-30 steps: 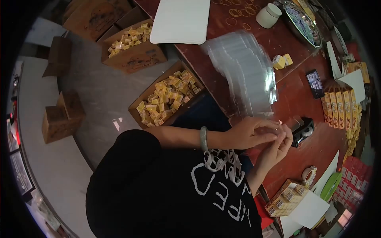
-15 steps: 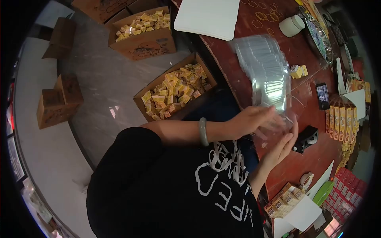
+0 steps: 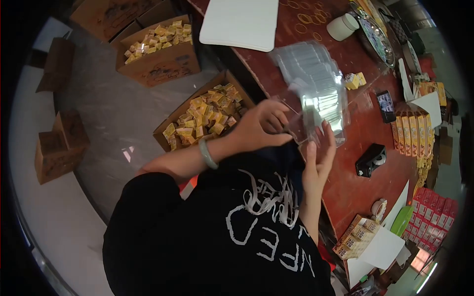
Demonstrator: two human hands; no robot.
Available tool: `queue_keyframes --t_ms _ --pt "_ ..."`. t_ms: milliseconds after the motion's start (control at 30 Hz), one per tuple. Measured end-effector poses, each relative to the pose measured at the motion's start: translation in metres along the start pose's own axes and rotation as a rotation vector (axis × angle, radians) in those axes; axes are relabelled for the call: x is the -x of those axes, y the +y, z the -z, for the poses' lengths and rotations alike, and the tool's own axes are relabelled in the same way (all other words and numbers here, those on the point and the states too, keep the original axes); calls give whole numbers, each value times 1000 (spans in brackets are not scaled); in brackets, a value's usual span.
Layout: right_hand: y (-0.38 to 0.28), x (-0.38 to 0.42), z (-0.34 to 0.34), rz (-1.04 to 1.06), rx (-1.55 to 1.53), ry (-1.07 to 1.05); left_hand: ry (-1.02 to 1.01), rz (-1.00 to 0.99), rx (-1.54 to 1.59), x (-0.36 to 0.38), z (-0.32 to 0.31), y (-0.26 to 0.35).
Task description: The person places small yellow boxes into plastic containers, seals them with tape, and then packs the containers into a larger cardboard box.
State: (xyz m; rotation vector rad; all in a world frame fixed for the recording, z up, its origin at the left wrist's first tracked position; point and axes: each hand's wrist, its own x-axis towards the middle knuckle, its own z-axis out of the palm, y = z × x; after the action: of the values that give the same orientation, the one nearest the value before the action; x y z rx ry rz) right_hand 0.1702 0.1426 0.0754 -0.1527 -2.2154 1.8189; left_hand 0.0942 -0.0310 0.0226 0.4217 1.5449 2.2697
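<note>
My left hand [image 3: 261,126], with a pale bangle on the wrist, has its fingers curled at the near edge of a thin clear plastic sleeve [image 3: 295,121]. The sleeve is see-through and partly blurred, so its outline is hard to follow. On its other side my right hand [image 3: 320,155] grips it between thumb and raised fingers. Right behind both hands, a fanned stack of clear plastic sleeves [image 3: 308,69] lies on the red table [image 3: 345,190], with bright glare on its near end.
Cartons of small yellow boxes [image 3: 202,116] stand on the floor at left. On the table are white sheets [image 3: 239,24], rubber bands [image 3: 306,18], a white jar [image 3: 343,26], a phone [image 3: 385,106], a black tape dispenser [image 3: 371,160] and stacked yellow boxes [image 3: 414,133].
My left hand has drawn back to the left, away from my right hand, and its fingers have curled. My right hand has moved left and turned more upright. The whole view has shifted slightly.
</note>
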Motion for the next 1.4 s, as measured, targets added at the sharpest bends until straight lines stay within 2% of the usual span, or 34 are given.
queue_keyframes --t_ms 33,100,167,233,300,400,533,700,800,900,1000,1133,1167,1200,1267,1367,1400 --pt "3 2 10 25 70 -22 66 29 -79 5 30 2" --pt "-2 9 21 13 118 -70 41 101 -447 12 101 -10" --pt "-1 16 25 -39 129 -99 -53 309 -944 27 168 -31" --pt "11 22 24 -47 75 -147 -31 324 -1174 56 223 -100" --pt "16 25 19 -67 58 -181 -26 610 -1048 57 223 -104" --pt "12 27 10 -91 97 -236 -67 846 -806 49 205 -107" --pt "7 30 6 -106 169 -296 -99 841 -632 50 230 -178" --pt "9 32 8 -84 192 -316 -63 948 -499 43 233 -180" --pt "6 31 10 -72 196 -309 -18 888 -505 45 240 -168" --pt "6 31 13 -53 184 -315 159 726 -381 63 215 -95" --pt "5 28 16 -34 173 -347 -8 718 151 69 216 -37" --pt "-2 15 15 87 158 -347 -314 499 494 49 146 45" --pt "-9 11 14 134 170 -332 -386 470 534 39 126 52" --pt "-14 8 14 201 230 -271 -592 428 592 27 119 39" --pt "-29 5 17 319 357 -171 -617 447 549 10 73 53" --pt "-50 8 31 307 248 -59 -664 433 506 -7 25 47" --pt "-49 13 38 228 199 -41 -697 434 487 -11 12 45"
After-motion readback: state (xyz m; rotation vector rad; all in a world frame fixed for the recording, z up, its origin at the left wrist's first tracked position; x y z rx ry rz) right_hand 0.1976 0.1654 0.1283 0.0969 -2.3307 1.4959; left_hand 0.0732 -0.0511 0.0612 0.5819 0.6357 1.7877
